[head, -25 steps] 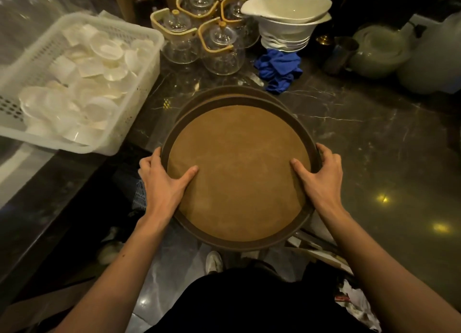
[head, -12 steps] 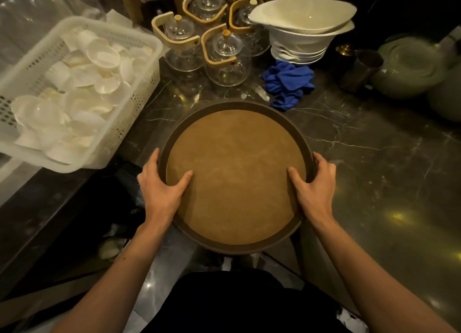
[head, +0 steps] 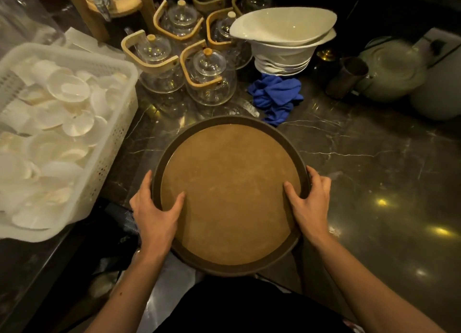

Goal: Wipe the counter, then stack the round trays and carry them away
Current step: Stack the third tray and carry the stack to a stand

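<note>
A round tray (head: 230, 190) with a dark brown rim and a tan non-slip lining sits at the near edge of the dark marble counter (head: 361, 158), its near part overhanging the edge. My left hand (head: 154, 210) grips its left rim, thumb on the lining. My right hand (head: 309, 203) grips the right rim the same way. Any tray underneath is hidden by the top one. A crumpled blue cloth (head: 275, 96) lies on the counter just beyond the tray.
A white plastic basket (head: 109, 143) of small white dishes stands at the left. Several glass teapots (head: 207, 81) with wooden handles stand behind the tray. Stacked white bowls (head: 284, 41), a dark metal cup (head: 346, 77) and a pale green lidded pot (head: 391, 71) line the back right.
The top tray has settled squarely over the lower tray, whose rim showed behind it a second ago. Both hands keep their grip on the rim, and my view has shifted slightly forward.
</note>
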Motion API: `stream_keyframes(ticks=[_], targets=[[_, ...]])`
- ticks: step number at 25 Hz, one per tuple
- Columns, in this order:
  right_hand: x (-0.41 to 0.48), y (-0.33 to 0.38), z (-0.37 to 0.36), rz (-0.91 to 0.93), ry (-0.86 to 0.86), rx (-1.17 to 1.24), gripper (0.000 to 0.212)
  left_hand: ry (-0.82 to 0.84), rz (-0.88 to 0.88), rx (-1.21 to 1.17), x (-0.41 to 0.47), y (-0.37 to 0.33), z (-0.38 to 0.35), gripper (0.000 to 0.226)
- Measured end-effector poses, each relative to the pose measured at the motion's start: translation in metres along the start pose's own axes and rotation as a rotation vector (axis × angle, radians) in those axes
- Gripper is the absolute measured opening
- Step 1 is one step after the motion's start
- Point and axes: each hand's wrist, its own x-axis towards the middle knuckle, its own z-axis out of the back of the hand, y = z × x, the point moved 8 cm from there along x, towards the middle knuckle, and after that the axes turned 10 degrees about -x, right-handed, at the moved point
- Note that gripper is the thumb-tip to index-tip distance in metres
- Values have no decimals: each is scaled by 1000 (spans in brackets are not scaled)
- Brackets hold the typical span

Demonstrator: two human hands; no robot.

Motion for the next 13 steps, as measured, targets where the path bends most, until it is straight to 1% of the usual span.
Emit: stream_keyframes(ticks=[6, 13], targets=[[-1, -3, -5, 12, -7, -35, 74, 9, -22, 53, -5, -9, -1, 84], [1, -3, -9, 48, 1, -60, 74, 7, -50, 138, -8, -4, -5, 77]])
